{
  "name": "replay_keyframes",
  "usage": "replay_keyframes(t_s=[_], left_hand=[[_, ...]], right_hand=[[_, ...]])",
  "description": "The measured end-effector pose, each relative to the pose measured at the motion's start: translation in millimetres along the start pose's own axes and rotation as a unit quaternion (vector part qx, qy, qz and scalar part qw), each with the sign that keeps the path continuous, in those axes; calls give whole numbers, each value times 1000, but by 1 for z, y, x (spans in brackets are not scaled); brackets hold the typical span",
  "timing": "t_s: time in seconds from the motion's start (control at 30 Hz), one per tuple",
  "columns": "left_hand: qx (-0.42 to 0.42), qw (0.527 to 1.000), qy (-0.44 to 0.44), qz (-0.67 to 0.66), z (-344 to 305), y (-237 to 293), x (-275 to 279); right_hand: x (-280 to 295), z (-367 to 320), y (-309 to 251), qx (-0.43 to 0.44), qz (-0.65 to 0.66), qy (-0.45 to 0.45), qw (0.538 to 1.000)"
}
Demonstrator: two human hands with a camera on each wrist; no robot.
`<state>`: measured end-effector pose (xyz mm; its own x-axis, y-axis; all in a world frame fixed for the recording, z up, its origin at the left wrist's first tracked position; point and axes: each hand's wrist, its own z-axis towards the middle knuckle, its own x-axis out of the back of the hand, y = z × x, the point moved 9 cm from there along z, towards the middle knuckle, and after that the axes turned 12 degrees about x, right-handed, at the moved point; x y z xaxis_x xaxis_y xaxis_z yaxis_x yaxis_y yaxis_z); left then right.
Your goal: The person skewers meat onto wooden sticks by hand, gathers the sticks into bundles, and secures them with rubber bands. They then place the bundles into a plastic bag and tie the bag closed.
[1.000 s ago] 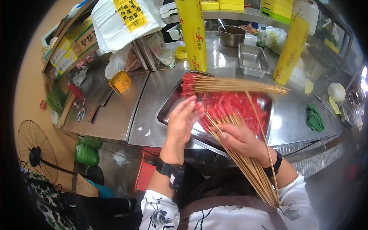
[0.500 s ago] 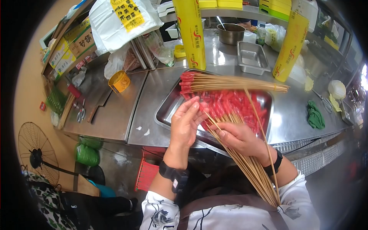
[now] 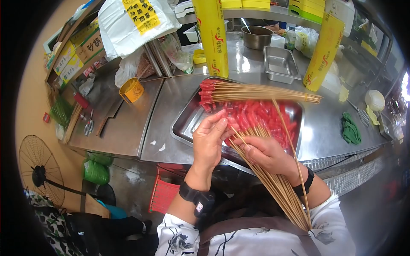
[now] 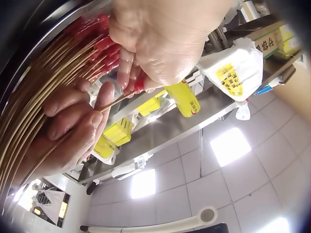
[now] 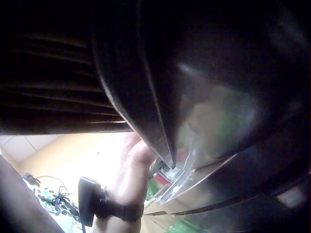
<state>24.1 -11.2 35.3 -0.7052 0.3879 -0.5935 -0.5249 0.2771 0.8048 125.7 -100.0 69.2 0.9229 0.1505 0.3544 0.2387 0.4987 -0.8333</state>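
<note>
In the head view my right hand (image 3: 267, 154) pinches one thin wooden skewer, with a bundle of skewers (image 3: 284, 192) lying beneath it and running down to the apron. My left hand (image 3: 209, 138) holds a small red piece at that skewer's upper end; the left wrist view shows the red piece (image 4: 139, 85) between the left fingers. Glossy red pieces (image 3: 243, 116) fill much of a metal tray (image 3: 181, 124). Across the tray's far edge lies another bundle of skewers (image 3: 265, 91) with red ends. One separate skewer (image 3: 287, 128) slants over the tray and right forearm.
Two yellow rolls (image 3: 217, 47) (image 3: 323, 55) stand behind the tray. Further back are a small steel pan (image 3: 279, 64) and a pot (image 3: 257, 37). A green cloth (image 3: 351, 129) lies right; a cleaver (image 3: 109, 115), scissors (image 3: 89, 124) and yellow tape roll (image 3: 131, 90) lie left.
My left hand has shifted slightly right and down toward the right hand, its fingers closer to the skewer tip. The right hand has stayed nearly still.
</note>
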Motion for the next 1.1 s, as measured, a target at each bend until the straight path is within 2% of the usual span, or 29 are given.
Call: replay_keyframes(t_s=[0.07, 0.37, 0.53, 0.8, 0.87, 0.93, 1.0, 1.03, 1.07, 1.1], left_hand=[[3, 1000, -3, -8, -1, -3, -2], [4, 1000, -1, -13, -6, -7, -10], [8, 1000, -4, -16, -10, -8, -10], [-10, 995, 47, 83, -12, 0, 0], [-20, 988, 48, 148, -13, 6, 0], [-32, 976, 61, 207, -13, 6, 1], [-42, 958, 62, 279, -8, 3, 5], [-12, 955, 71, 288, -5, -1, 9], [-36, 934, 83, 346, -7, 7, 4], [-61, 908, 94, 403, -11, 16, -5]], right_hand=[[0, -2, 3, -13, 11, 5, 1000], [3, -1, 1, 24, -2, 31, 999], [2, -2, 0, 11, -7, 16, 1000], [5, -4, -2, 8, 46, 38, 998], [11, -5, -6, 64, 35, 67, 995], [22, -2, -38, 214, -129, 89, 964], [22, -6, -56, 298, -139, 104, 939], [15, -5, -57, 315, -116, 66, 940], [10, -7, -54, 331, -93, 29, 939], [-1, -8, -37, 281, -54, -25, 958]])
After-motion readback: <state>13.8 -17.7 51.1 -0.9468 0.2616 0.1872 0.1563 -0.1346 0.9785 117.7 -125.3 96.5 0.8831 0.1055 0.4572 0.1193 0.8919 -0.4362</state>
